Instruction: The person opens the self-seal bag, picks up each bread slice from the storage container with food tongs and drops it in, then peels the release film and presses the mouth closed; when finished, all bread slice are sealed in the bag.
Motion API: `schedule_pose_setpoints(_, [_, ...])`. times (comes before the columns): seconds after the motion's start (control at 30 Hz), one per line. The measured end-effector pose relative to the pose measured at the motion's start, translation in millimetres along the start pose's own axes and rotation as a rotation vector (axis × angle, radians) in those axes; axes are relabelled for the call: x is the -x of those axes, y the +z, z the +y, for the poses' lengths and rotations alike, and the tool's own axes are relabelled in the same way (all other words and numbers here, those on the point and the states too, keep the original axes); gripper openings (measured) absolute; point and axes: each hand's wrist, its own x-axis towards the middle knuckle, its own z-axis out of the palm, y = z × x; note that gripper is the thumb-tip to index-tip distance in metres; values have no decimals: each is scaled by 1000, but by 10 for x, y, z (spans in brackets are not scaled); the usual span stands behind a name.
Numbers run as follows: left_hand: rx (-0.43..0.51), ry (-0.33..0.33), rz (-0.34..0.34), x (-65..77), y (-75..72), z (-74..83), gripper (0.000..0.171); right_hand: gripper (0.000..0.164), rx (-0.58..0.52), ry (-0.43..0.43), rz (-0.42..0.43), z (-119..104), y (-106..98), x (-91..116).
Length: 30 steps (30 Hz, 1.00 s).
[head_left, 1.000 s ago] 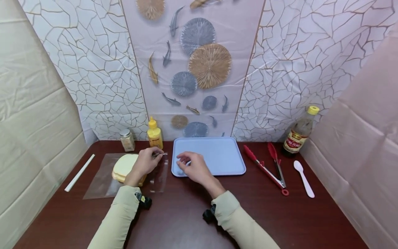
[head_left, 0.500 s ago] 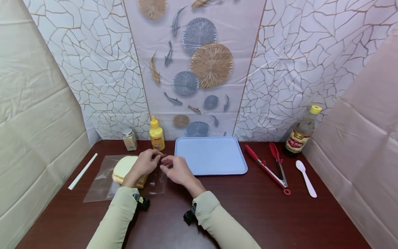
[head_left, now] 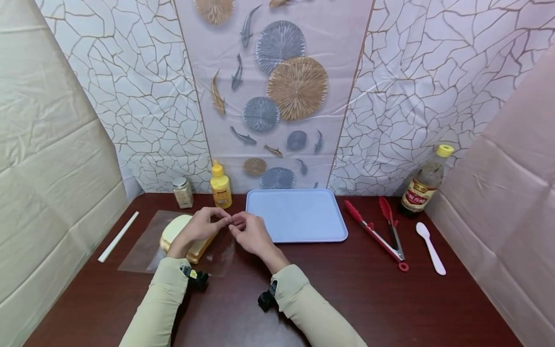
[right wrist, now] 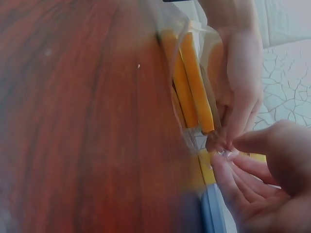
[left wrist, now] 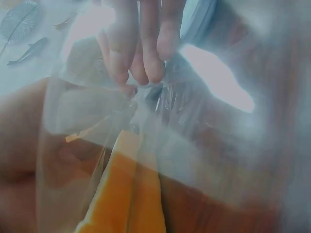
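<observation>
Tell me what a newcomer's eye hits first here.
Probably the pale blue tray, back centre on the table. Just left of it, the left hand and right hand pinch a clear plastic bag holding bread slices. Red-and-silver tongs lie right of the tray.

A dark red-brown table (head_left: 390, 308) is running up to a back wall. There, a pale strip (head_left: 225, 29) is carrying grey and golden fish (head_left: 237, 72) and round discs (head_left: 297, 89), while white panels (head_left: 125, 96) with brown crackle lines are flanking it. Creased beige cloth (head_left: 47, 159) is covering the left side; pinkish cloth (head_left: 507, 193) is lining the right. Soft light is falling across everything.
</observation>
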Motion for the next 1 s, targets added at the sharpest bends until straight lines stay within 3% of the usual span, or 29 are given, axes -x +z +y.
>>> schedule_pose_setpoints(0.23, [-5, 49, -41, -4, -16, 22, 14, 20, 29, 25, 37, 8, 6, -6])
schedule_pose_setpoints(0.47, [24, 121, -86, -6, -35, 80, 14, 12, 20, 44, 128, -19, 23, 3])
schedule_pose_setpoints(0.77, [15, 100, -97, -11, -18, 100, 14, 10, 205, -16, 208, -11, -13, 6])
schedule_pose_setpoints(0.9, [26, 107, -100, -12, -8, 87, 14, 11, 202, -19, 214, -2, -19, 8])
schedule_pose_setpoints(1.0, [50, 100, -92, -11, -10, 81, 13, 10, 143, -8, 207, 10, -18, 2])
